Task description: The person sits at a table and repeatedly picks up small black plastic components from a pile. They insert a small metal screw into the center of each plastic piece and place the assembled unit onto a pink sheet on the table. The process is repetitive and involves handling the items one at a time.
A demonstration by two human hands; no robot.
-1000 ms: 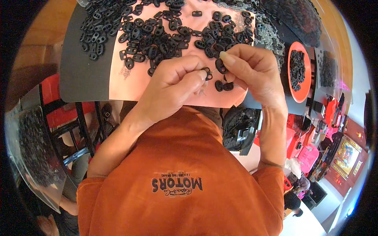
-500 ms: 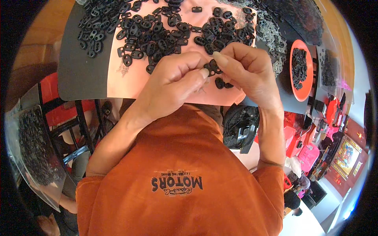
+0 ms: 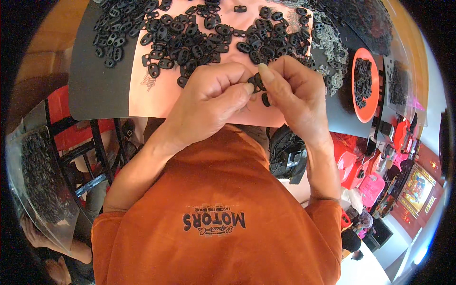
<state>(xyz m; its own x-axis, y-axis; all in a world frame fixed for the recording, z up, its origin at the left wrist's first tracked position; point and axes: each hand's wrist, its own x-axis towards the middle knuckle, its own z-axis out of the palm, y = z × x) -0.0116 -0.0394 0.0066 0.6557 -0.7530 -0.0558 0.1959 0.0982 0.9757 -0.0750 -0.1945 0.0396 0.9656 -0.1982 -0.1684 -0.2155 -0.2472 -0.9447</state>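
Observation:
Over the near edge of a pink sheet [image 3: 156, 102], my left hand [image 3: 209, 102] and my right hand [image 3: 299, 97] meet. Both have thumb and fingers pinched on a small black plastic cord lock [image 3: 257, 84], mostly covered by the fingertips. Another black piece [image 3: 265, 99] lies just below the right fingers, partly hidden by them. Beyond my hands, a heap of black two-hole cord locks [image 3: 183, 45] spreads across the sheet, with a second cluster [image 3: 266, 35] to its right.
More cord locks [image 3: 114, 35] cover the dark table [image 3: 97, 90] at far left. Small metal springs [image 3: 336, 59] lie at right, beside an orange dish [image 3: 373, 97] of black parts. A clear bag of black pieces [image 3: 42, 180] is at lower left, near another person's arm [image 3: 57, 244].
The right hand has turned slightly and shifted a little left, covering more of the loose piece below it. The left hand keeps its pinch, nearly still.

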